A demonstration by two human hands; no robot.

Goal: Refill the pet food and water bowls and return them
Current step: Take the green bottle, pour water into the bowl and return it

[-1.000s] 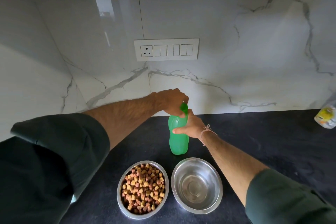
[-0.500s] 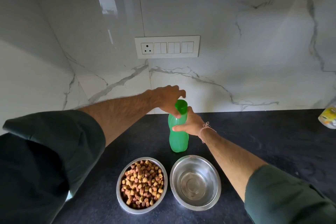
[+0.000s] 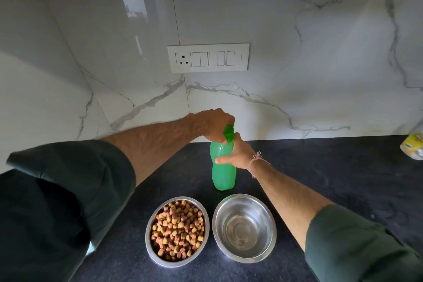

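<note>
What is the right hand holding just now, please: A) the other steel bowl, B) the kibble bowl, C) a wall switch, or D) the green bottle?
D: the right hand grips the bottle around its upper body, while the left hand pinches its cap.

Dark green sleeves (image 3: 68, 190), cuffs up near the elbows; thin pinkish knotted thread (image 3: 257, 160) round the right wrist.
</note>
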